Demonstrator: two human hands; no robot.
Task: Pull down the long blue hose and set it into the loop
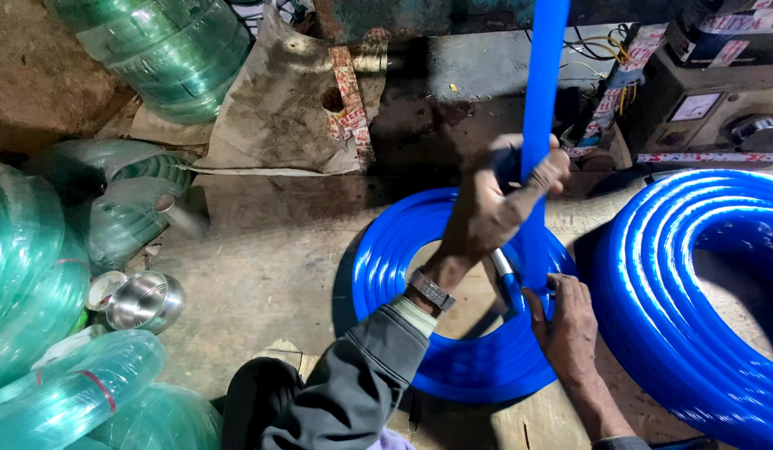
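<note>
A blue hose (540,75) comes down from the top of the view to a small flat coil of the same blue hose (386,250) on the floor. My left hand (495,204), in a grey sleeve with a wristwatch, is closed around the upright strand just above the coil. At the coil's right inner edge, my right hand (570,325) has its fingers curled on the hose where it bends into the coil. A short metal-tipped piece (503,265) shows between the two hands; what it is cannot be told.
A larger blue hose coil (695,283) lies at the right. Green transparent hose coils (37,275) fill the left side and top left (166,50). A steel bowl (145,300) sits beside them. A machine with a gauge (695,108) and wires stands at the top right, and a dirty sack (278,108) lies behind.
</note>
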